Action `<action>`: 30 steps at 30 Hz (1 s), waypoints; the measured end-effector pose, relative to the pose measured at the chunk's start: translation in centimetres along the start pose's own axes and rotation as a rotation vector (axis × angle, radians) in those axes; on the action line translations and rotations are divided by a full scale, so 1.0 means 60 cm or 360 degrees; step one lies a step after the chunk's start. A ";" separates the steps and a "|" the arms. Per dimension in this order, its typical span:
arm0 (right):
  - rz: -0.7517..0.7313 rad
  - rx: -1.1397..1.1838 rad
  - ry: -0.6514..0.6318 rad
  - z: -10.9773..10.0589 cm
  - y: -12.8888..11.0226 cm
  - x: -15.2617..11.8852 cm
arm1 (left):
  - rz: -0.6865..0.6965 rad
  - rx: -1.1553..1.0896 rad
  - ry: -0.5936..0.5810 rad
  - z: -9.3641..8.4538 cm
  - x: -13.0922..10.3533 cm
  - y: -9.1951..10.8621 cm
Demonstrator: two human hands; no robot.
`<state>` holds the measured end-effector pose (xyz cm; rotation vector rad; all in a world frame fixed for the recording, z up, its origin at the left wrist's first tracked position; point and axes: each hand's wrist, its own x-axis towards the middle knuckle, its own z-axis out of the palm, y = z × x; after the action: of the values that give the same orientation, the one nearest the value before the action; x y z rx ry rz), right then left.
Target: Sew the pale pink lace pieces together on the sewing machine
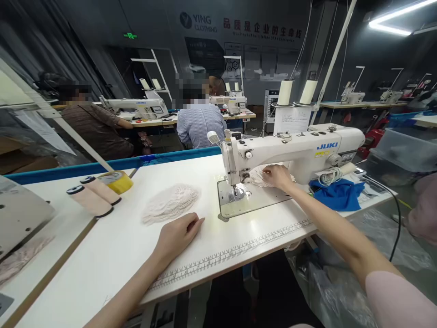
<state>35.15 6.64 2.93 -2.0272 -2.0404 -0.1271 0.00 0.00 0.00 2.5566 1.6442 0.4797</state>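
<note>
Hands well apart, one to each side of the needle. Low on the bench (112,255), just below a pile (172,202) of pale, frilly-edged pieces: the left hand (180,233), palm down, fingers loosely curled. Cannot tell whether fully closed, or with anything under the fingers. Under the arm of the white sewing machine (293,148), to the right of the needle: the right hand (278,176), reaching in over a pale cloth (256,176), with fingertips at the fabric. Cannot tell whether pinched or merely touched. Cloth bunched up behind the metal bed's front part, partly hidden by hand and machine; pile well apart from it, flat on the bench left of the bed (266,197).

Along the near edge of the bench, a printed ruler (235,251). At the far left, two pinkish spools (90,200) lying tilted, just beside a roll of yellow tape (119,182). Past the machine's right end, a blue cloth (336,195) in a crumpled heap, with a coil of white cord (330,176) against it. Above and behind the machine, two cream cones (284,92) on a stand, over a printed paper (292,122). Farther off, at other machines, a person in a striped shirt (202,123) and another in brown (92,132), both seen from behind.
</note>
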 end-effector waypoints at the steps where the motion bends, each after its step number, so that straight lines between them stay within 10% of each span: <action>1: -0.0012 -0.0021 -0.0014 -0.001 0.001 0.001 | 0.0001 -0.0001 0.0006 0.000 0.000 0.000; 13: 0.0041 -0.0150 0.0205 -0.011 -0.002 0.008 | -0.0019 -0.0046 -0.0011 0.005 0.003 -0.007; 19: -0.0555 -0.0104 0.0224 0.008 -0.036 -0.051 | -0.0050 -0.0137 0.0078 0.010 0.003 -0.007; 24: -0.1266 0.0180 0.0048 0.035 -0.130 -0.151 | -0.0133 -0.0423 -0.0212 0.017 0.036 0.053; 30: -0.1291 0.0951 -0.0130 0.018 -0.142 -0.154 | 0.0025 -0.0431 -0.0298 0.048 0.082 0.105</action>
<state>26.51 -2.24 0.66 -0.8141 -2.4351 0.3752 8.23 2.06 -0.23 2.3397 1.3933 0.4172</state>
